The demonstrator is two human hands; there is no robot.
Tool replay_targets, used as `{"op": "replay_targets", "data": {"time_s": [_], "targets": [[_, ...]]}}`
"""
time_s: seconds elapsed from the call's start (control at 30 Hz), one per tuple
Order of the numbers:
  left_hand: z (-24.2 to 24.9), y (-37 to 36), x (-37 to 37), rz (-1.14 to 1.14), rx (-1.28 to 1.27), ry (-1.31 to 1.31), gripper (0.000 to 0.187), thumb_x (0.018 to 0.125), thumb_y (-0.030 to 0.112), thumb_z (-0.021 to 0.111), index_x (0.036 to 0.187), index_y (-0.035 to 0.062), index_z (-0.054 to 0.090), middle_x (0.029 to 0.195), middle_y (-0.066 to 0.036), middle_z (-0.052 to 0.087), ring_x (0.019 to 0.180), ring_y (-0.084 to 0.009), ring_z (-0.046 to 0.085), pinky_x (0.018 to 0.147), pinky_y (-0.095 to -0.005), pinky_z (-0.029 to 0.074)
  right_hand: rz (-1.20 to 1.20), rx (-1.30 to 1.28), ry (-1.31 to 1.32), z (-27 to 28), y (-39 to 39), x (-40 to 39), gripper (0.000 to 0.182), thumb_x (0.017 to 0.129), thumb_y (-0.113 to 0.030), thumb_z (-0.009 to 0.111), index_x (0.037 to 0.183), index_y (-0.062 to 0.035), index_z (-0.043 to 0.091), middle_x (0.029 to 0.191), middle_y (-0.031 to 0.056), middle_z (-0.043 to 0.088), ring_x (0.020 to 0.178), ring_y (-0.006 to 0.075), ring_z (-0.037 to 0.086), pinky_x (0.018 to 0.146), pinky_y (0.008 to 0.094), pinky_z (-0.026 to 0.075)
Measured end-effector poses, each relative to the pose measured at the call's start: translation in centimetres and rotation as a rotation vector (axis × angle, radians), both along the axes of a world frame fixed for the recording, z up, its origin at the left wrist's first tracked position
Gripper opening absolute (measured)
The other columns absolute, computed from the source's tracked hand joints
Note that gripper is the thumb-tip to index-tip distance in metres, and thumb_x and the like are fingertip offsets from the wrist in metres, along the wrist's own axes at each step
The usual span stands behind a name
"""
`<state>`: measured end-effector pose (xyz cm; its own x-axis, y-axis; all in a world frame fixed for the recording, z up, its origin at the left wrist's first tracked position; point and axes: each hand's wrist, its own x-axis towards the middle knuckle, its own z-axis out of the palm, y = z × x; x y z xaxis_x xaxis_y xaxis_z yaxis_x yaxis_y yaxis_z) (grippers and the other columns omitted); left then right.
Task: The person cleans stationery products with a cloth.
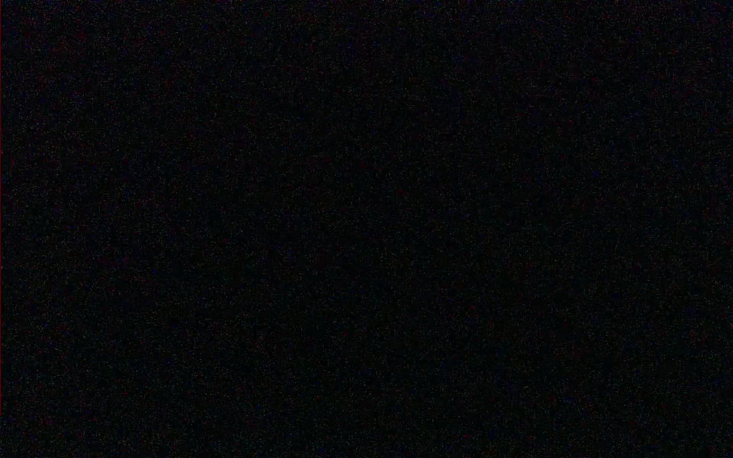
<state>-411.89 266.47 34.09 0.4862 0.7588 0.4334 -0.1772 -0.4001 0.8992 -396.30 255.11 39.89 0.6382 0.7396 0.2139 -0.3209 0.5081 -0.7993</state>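
I'm looking down into near-total black here, and whatever carries the things is too dark for me to make out. Table, shelf, floor: I can't tell which. It's dark right across, from the left side to the right, from the top to the bottom, with only a fine grain of faint coloured specks scattered over the blackness. I can't pick out an edge, a colour or a material for the surface, and I can't tell what lies directly on it either. Near side, far side, middle: all the same speckled dark to me, too dim to read.
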Motion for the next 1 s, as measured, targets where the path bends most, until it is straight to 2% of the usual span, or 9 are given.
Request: {"op": "replay_targets", "data": {"time_s": [0.5,1.0], "targets": [[-2.3,-0.9,-2.0,0.190,-0.037,0.041,0.051,0.083,0.021,0.049,0.127,0.0029,0.032,0.130,-0.015,0.033,0.118,-0.0289,0.035,0.099,-0.0391,0.024,0.060,-0.006,-0.053,-0.9,0.8,0.6,0.051,0.088,-0.035,0.043,0.129,-0.0064,0.032,0.124,0.0088,0.040,0.111,0.0195,0.042,0.091,0.0323,0.035],[-3.3,-1.2,-1.2,0.269,-0.056,0.060,0.051,0.082,0.022,0.050,0.127,0.0028,0.033,0.129,-0.015,0.034,0.116,-0.0289,0.036,0.098,-0.0390,0.025,0.082,0.006,-0.071,-1.2,1.5,2.0,0.048,0.088,-0.033,0.043,0.127,-0.0055,0.034,0.121,0.0092,0.042,0.108,0.0190,0.043,0.089,0.0316,0.036]]}}
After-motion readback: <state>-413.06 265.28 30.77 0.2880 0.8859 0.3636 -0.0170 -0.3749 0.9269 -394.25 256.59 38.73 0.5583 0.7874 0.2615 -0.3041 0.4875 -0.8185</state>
